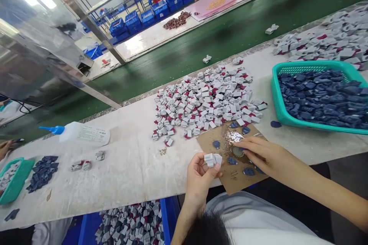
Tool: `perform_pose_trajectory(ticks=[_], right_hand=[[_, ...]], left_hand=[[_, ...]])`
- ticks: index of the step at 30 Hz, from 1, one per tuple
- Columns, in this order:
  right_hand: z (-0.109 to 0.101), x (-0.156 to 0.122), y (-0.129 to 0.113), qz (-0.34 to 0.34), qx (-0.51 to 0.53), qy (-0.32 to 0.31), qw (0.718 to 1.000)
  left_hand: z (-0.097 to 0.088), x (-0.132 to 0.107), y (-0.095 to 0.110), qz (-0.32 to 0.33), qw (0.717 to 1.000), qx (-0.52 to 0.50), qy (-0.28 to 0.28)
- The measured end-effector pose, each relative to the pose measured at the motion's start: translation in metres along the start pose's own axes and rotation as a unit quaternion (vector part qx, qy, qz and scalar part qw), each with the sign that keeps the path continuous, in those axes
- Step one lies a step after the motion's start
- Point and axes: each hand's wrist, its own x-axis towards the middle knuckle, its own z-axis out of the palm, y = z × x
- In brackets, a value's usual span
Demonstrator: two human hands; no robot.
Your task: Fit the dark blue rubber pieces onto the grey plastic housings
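Closest in, there's dark hair and a pale grey shirt at the bottom edge, then both forearms reaching up onto the bench.

The left hand is raised off the surface, palm turned in, with its fingers and thumb curled shut around a small grey-white plastic piece. It looks like two little blocks together, but I can't tell for sure.

The right hand comes in from the right with the arm stretched long and lies flat and low over a brown cardboard sheet. Its fingertips are pinched down at a small round dish, touching it. Whether they actually hold anything is hidden.

On the cardboard I count about six loose dark blue parts, flat and roundish, plus a shiny speckled patch.

Just beyond the cardboard is one big heap of grey-white and red blocks, way too many to count. Right of that sits one teal mesh basket full of blue parts. A clear squeeze bottle with a blue nozzle lies on its side to the left, and a second teal basket sits at the far left. Someone else's hand pokes in there.
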Motion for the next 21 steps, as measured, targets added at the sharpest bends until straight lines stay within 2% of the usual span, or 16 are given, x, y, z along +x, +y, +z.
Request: perform_pose_trajectory(ticks=[5, 12, 16, 21], right_hand=[[0.0, 0.0, 0.003, -0.003, -0.02, -0.006, 1.0], [0.001, 0.004, -0.002, -0.011, -0.02, -0.032, 0.999], [0.002, 0.006, -0.002, 0.007, -0.026, -0.045, 0.999], [-0.015, 0.014, -0.017, 0.028, 0.01, -0.071, 0.997]], left_hand=[[-0.002, 0.002, 0.0, 0.011, 1.0, -0.002, 0.014], [-0.001, 0.001, 0.0, 0.015, 1.0, 0.002, 0.006], [0.001, -0.001, 0.001, 0.024, 1.0, -0.002, 0.008], [0.002, -0.007, 0.003, 0.06, 0.998, -0.001, -0.023]])
